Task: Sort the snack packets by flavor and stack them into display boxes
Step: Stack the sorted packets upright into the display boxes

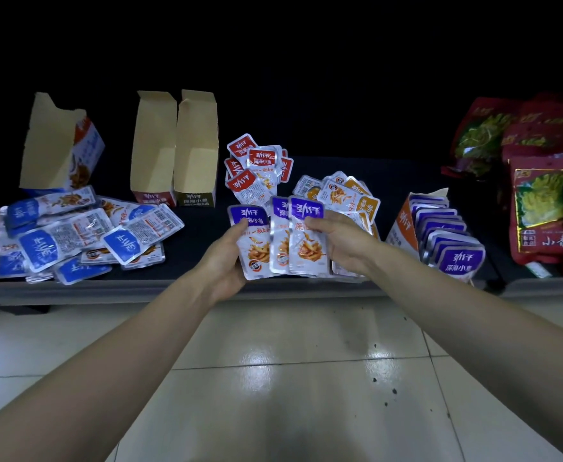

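Purple-topped foil snack packets sit right at the centre of the frame, fanned between both your hands above the front edge of the dark shelf. Your left hand has its fingers closed on the leftmost purple packet, thumb pressed on its face near the purple band. Your right hand grips the others, thumb on the front one and the remaining fingers tucked behind, so both hands are holding packets, not spread.

Right of centre, the tilted display box with purple packets stacked inside leans back on the shelf, its packets overlapping in a row toward you. Just behind your right hand lies the heap of orange-topped foil packets, and up-left of that the cluster of red-topped foil packets.

Over at the left of the frame, the loose pile of blue-topped foil packets spreads across the shelf, with the blue-and-white open cardboard box standing tilted behind it. Between that and the red cluster, two upright open brown cardboard boxes stand side by side, touching, both showing bare interiors.

Far right, large red bags with yellow-green picture panels crowd the shelf. Below, the glossy pale tiled floor fills the lower frame.
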